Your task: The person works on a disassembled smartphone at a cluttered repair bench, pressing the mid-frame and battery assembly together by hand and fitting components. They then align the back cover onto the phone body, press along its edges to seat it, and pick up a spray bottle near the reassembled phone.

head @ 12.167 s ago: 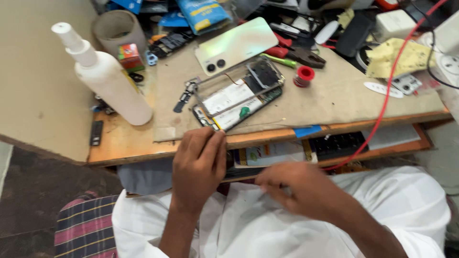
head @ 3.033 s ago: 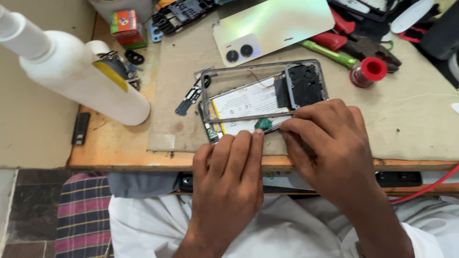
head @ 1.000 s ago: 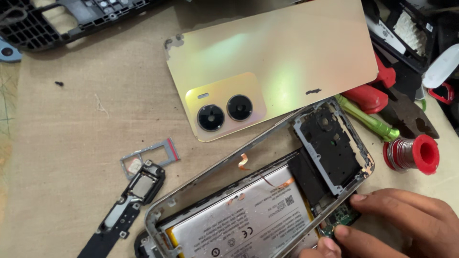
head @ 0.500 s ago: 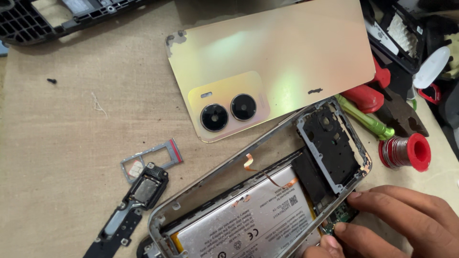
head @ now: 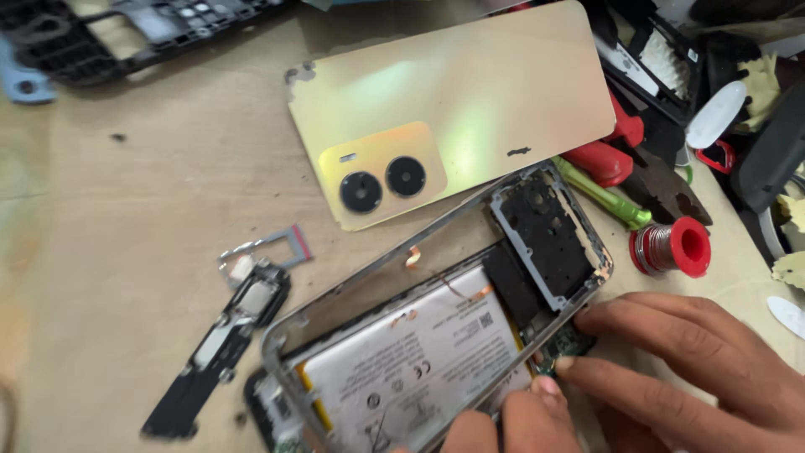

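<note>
two hands work at the lower right corner of a crowded desk point(head: 126, 210), whose matte tan top has its widest bare stretch on the left and centre, between the black plastic frame point(head: 126, 33) along the far edge and the opened phone point(head: 436, 335). largest after the desk is the phone's back cover point(head: 470, 92), a flat glossy gold-green sheet with rounded corners and two round black lens rings, lying tilted just beyond the phone and overlapping its far rim. the opened phone lies diagonally, a thin silver metal frame around a smooth grey battery and a rough black plate; its lower end runs out of view. the right hand point(head: 696, 361) comes in from the right, fingers stretched nearly flat and close together, tips pressed on a small green circuit board point(head: 566, 346) at the phone's near edge; it grips nothing that i can see. the left hand point(head: 511, 424) shows only fingertips at the bottom edge, touching the phone beside the board; how far it is curled i cannot tell. right of the phone, a red solder spool point(head: 675, 247) and a green-handled screwdriver point(head: 599, 195) leave little room. left of it lie a long black part point(head: 222, 344) and a small pinkish sim tray point(head: 268, 245), touching.
</note>
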### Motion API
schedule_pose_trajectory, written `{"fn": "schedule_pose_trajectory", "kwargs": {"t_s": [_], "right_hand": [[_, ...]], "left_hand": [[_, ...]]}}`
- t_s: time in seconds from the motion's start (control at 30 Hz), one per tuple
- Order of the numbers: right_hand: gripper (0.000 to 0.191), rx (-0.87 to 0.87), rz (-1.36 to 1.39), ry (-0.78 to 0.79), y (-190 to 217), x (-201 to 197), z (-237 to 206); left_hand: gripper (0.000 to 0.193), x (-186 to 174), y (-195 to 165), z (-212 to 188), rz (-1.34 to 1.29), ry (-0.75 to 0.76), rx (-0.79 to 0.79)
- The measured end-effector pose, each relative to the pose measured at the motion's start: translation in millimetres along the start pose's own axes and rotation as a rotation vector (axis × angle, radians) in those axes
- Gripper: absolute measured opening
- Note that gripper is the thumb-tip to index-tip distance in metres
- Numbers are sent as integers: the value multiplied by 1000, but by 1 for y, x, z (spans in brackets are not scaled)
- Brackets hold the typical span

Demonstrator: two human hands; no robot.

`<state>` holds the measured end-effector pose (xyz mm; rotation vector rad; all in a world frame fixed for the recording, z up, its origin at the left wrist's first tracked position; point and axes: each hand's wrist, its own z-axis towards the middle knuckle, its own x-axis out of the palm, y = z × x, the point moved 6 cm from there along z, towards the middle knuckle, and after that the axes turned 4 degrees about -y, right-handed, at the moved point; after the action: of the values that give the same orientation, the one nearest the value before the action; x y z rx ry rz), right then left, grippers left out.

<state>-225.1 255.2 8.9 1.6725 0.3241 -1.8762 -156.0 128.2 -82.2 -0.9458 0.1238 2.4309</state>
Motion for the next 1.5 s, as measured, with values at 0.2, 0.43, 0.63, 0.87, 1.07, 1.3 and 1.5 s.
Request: {"fn": "schedule_pose_trajectory", "kwargs": {"t_s": [0.2, 0.43, 0.63, 0.87, 1.07, 1.3, 1.5], "right_hand": [[35, 96, 8, -198, 7, 5, -23], [35, 161, -15, -272, 36, 1, -10], [28, 93, -34, -310, 47, 3, -8], [27, 124, -21, -317, 51, 4, -5], [27, 136, -17, -338, 49, 5, -6], [26, 167, -39, -335, 52, 7, -5], [17, 141, -99, -327, 55, 11, -5]], "left_hand": [[22, -16, 13, 17, -60, 67, -62], [41, -91, 90, 24, -118, 163, -257], [80, -88, 125, 40, -339, 293, -331], [95, -85, 128, 32, -374, 295, -327], [99, -86, 129, 36, -368, 297, -353], [104, -85, 132, 36, -393, 288, -349], [110, -85, 133, 36, -397, 302, -410]]}}
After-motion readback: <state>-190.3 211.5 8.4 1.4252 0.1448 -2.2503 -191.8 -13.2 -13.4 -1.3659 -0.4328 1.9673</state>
